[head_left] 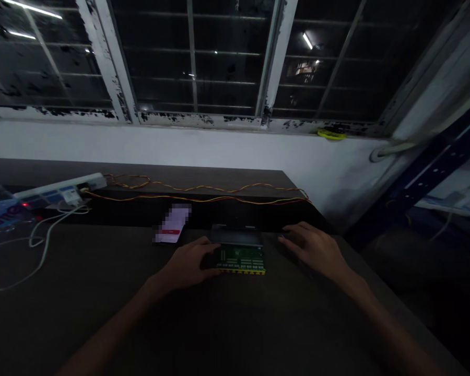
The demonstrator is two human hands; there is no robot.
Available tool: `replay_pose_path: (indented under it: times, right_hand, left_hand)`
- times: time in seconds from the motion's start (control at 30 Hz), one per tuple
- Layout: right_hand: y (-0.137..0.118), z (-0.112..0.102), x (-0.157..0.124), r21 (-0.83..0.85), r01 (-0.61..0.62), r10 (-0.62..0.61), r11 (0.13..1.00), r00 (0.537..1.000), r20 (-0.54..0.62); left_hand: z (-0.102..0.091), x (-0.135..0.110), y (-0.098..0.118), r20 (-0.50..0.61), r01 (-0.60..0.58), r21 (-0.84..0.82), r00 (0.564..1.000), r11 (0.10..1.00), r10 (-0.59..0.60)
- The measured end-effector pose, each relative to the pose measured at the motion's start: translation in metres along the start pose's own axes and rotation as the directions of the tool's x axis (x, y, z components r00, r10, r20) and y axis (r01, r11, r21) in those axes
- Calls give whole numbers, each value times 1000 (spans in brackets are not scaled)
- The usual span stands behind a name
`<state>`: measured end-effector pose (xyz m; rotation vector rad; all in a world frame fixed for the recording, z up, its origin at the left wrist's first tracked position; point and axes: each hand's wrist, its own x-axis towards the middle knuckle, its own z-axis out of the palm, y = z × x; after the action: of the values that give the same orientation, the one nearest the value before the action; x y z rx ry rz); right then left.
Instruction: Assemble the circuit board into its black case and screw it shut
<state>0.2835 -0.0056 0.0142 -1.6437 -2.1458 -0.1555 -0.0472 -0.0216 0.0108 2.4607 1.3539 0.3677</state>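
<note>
Dim light over the bench, but I can make out my left hand resting against the left edge of a green board, fingers curled loosely at its side; whether it actually grips I cannot tell. The board lies flat near the bench's middle, just in front of a dark tray. My right hand lies spread, palm down, just right of the board, holding nothing. Orange wires run along the back, beside a power strip.
</note>
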Motion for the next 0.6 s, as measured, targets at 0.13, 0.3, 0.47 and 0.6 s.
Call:
replay_pose_path:
  times: [0.13,0.3,0.47,0.6]
  right_hand:
    - [19,5,2,-77,-120,126,990,989,80]
    - [31,17,2,-21,-193,192,981,949,249]
    - [32,21,2,52,-172,152,984,949,276]
    - [28,21,2,70,-165,138,984,949,284]
  left_hand:
    - [0,-1,1,0,-3,4,1000,1000,3]
    - [0,-2,1,-14,-17,13,1000,1000,17]
    - [4,-1,3,-8,-7,35,1000,999,7]
    - [7,0,4,-10,12,66,1000,998,-11]
